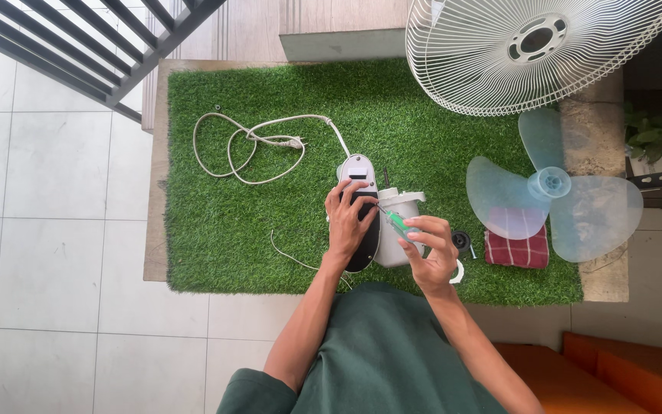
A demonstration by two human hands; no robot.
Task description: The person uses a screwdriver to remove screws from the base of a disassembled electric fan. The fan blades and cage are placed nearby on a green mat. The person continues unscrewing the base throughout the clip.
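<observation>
Near the middle of the green artificial-turf mat [224,230], steadied the white-and-black plastic fan motor housing [362,170] with the left hand [349,222], fingers spread and draped over its dark face, palm pressing down. Pinched the green-handled screwdriver [398,223] in the right hand [430,253], thumb and fingertips closed around the handle, the shaft angled left toward the housing, its tip close by the left fingers. Could not tell whether the tip was seated in a screw.

Judged the housing stiff, hard-shelled and fairly weighty on its right side, where the white cylindrical motor casing [404,201] bulged out; smooth plastic, likely slippery, though bedded steadily enough in the turf. Seemed best gripped across the narrow dark body, well away from the pale grey power cord [247,146] trailing off its far end and looping to the left. Judged the screwdriver light and rigid, with a ribbed handle easy to pinch.

Left, to the right of the housing, a small black round cap [463,242] just beside a folded red checked cloth [516,249]. Beyond these, further right, kept the translucent three-bladed plastic propeller [553,188], thin and probably easy to crack, and at the far right the white wire fan grille [530,54], propped apart from everything else.
</observation>
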